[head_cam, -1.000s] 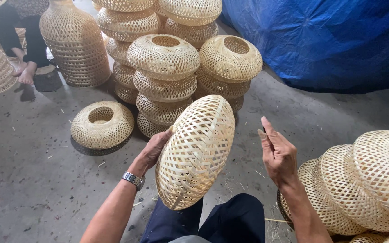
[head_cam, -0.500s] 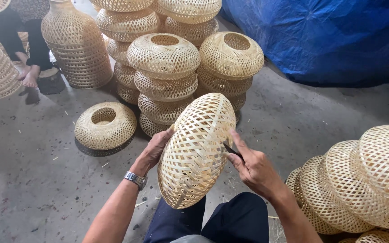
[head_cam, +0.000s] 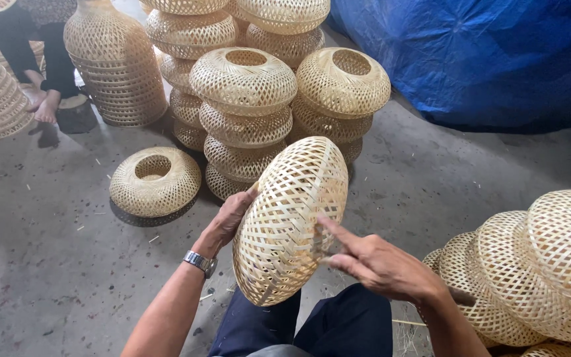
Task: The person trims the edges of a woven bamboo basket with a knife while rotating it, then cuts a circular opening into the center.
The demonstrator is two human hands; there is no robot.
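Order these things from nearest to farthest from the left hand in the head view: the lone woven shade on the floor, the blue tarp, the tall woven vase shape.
From the left hand:
1. Lone woven shade, on the floor just to its left.
2. Tall woven vase shape, far back on the left.
3. Blue tarp, far back on the right.

The left hand's (head_cam: 229,221) fingers vanish behind the woven shade (head_cam: 291,221); stacked shades (head_cam: 536,271) run off the lower right edge.

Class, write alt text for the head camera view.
A person's left hand steadies a round woven bamboo shade on edge while the right hand works its surface. Stacked shades stand behind on the concrete floor.
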